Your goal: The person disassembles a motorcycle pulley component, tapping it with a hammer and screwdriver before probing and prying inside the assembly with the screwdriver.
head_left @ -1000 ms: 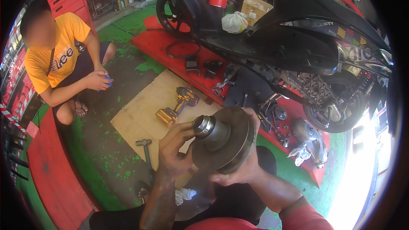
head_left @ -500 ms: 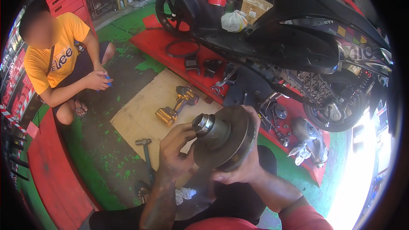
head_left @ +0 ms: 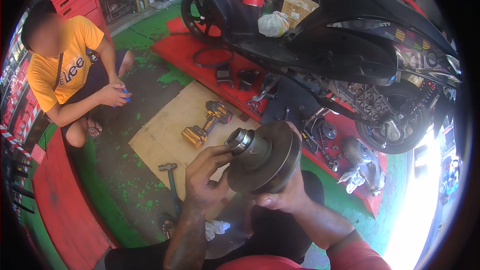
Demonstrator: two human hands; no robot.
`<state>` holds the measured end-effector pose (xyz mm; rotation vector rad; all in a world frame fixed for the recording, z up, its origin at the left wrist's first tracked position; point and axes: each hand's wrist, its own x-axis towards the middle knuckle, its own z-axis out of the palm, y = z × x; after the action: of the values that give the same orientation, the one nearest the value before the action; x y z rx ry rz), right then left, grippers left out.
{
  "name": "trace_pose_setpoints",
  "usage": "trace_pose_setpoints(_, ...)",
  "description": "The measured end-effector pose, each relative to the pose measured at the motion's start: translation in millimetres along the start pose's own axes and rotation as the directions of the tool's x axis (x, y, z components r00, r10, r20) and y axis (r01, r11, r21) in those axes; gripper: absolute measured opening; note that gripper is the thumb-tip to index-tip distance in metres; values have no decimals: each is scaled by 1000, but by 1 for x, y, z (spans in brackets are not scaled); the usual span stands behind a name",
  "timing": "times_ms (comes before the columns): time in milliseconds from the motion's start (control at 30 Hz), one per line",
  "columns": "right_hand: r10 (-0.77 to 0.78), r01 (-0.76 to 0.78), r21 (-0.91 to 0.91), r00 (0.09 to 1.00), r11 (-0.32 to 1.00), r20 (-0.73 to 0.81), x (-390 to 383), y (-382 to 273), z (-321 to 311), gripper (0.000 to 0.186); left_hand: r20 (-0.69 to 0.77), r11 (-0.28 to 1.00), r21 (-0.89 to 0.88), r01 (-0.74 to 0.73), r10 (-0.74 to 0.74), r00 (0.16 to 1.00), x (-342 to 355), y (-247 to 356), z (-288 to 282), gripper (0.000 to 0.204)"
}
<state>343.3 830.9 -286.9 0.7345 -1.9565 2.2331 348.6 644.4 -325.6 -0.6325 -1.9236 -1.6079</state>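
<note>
Up in front of me is a metal driven pulley (head_left: 278,159), a broad dark disc with a hub ending in a shiny collar. My right hand (head_left: 289,196) grips the disc from below and from its right side, thumb at the lower edge. At the collar end, the bent fingers of my left hand (head_left: 206,172) touch the pulley, with the thumb close to the disc's rim. Beyond the pulley, a yellow and black cordless impact wrench (head_left: 209,124) lies on a cardboard sheet (head_left: 159,129). A ball-peen hammer (head_left: 171,177) rests left of my left hand.
A dark scooter (head_left: 345,65) stands on a red platform (head_left: 175,50), with a drive belt (head_left: 212,57) and several loose parts around it. At the left, a person in a yellow shirt (head_left: 75,60) squats, holding something blue. A crumpled white rag (head_left: 217,229) lies below my left hand.
The pulley has tilted slightly in my hands, and its collar end sits a little lower. My right thumb has shifted along the rim. The person at the left stays put.
</note>
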Motion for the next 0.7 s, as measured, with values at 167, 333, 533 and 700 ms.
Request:
trace_pose_setpoints(167,66,-58,131,996,990,-61,-1,-5,6,133,6,1000,-9,-13,13,1000,2,1,1,31)
trace_pose_setpoints(333,85,-78,127,995,989,-55,0,-8,5,134,5,1000,-3,-19,19,1000,3,3,0,32)
trace_pose_setpoints(533,101,-99,134,995,986,-9,-5,5,-3,136,-2,1000,-26,4,-4,1000,1,3,1,33)
trace_pose_setpoints(700,111,-107,190,994,976,-10,-4,1,1,136,-11,1000,-5,3,-3,1000,1,6,1,32)
